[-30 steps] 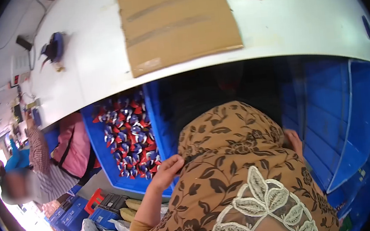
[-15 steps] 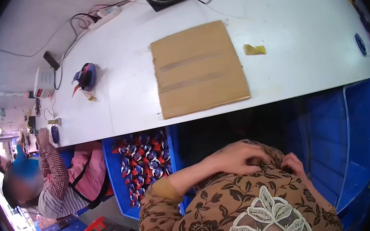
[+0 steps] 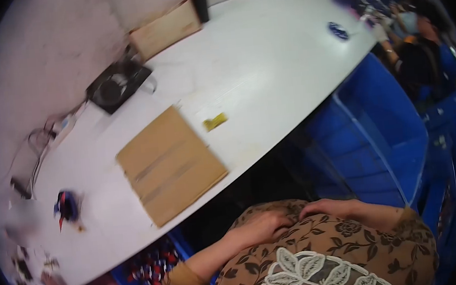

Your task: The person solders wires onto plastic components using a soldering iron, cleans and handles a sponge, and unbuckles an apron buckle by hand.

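My left hand (image 3: 269, 225) rests at the front of the brown floral garment (image 3: 347, 235) that I wear. Its fingers are curled into the cloth. My right hand (image 3: 325, 208) comes in from the right, with bent fingers pressed together on the same cloth; the fingertips are partly hidden. Only a small gap separates the two hands. Beyond them, a flat cardboard sheet (image 3: 172, 164) lies near the front edge of the white table (image 3: 254, 74). Farther right on the tabletop is a small yellow piece (image 3: 215, 122).
Blue bins (image 3: 385, 122) stand at the right, below the table edge. Another blue bin holds many red, white and blue pieces (image 3: 151, 273). A dark blue and red item (image 3: 67, 207), a black fan (image 3: 110, 90) and a blue oval piece (image 3: 338, 30) are on the table. People work at both ends.
My view has swung to the right, showing more of the table's right end and people there. Both hands stay at the garment and are now closer together.
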